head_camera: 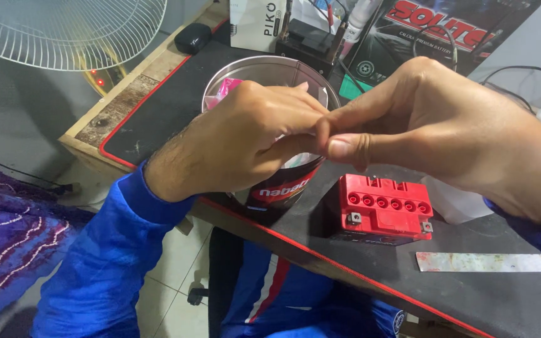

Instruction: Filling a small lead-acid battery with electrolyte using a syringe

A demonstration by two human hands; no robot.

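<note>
My left hand (pixel 239 141) and my right hand (pixel 446 128) meet fingertip to fingertip above a round metal tin (pixel 270 69) on the black desk mat (pixel 483 294). The fingers of both hands pinch together at the same spot; whatever is between them is too small or hidden to make out. Just below my right hand sits a small red battery (pixel 383 206) with a row of round holes on top and two terminals. The tin holds pink and white bits, mostly covered by my left hand.
A pale strip (pixel 482 262) lies on the mat right of the battery. A white fan guard (pixel 70 31) hangs at the upper left. Boxes (pixel 255 22), a black charger with cables (pixel 311 40) and a black case (pixel 193 37) stand at the back. The desk edge runs diagonally above my blue-clad legs.
</note>
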